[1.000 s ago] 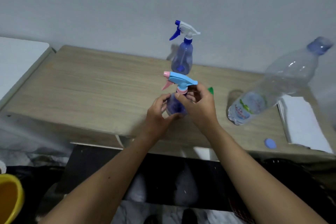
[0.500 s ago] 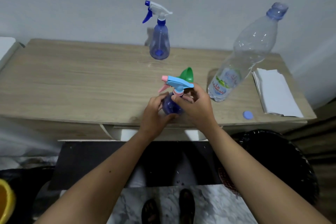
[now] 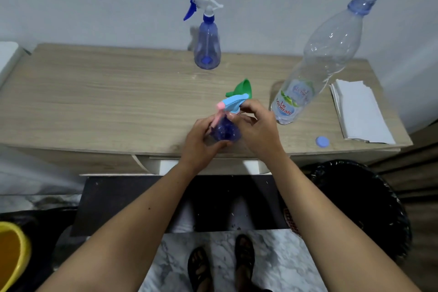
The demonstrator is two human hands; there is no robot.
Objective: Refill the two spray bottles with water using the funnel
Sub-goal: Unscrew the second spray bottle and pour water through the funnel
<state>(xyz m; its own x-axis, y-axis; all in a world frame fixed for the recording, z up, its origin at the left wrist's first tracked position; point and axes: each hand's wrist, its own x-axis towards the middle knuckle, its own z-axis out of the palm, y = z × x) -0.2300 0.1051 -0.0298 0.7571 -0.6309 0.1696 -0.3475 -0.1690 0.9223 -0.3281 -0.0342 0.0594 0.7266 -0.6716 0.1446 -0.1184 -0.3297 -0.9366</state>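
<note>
A small blue spray bottle with a light-blue and pink trigger head stands near the table's front edge. My left hand wraps around its body. My right hand pinches the collar just under the trigger head. Right behind the head lies a green funnel on its side. A second spray bottle with a white and dark-blue trigger stands at the back by the wall. A large clear water bottle, uncapped, stands to the right with little water in it.
The wooden table reaches from left to right. A blue cap lies near the front right edge, beside a stack of white paper napkins. A black bin stands on the floor at right, a yellow bucket at lower left.
The camera has tilted down and drawn back, so the funnel and floor show. The trigger head has turned a little under my right hand's fingers; my left hand keeps the bottle still.
</note>
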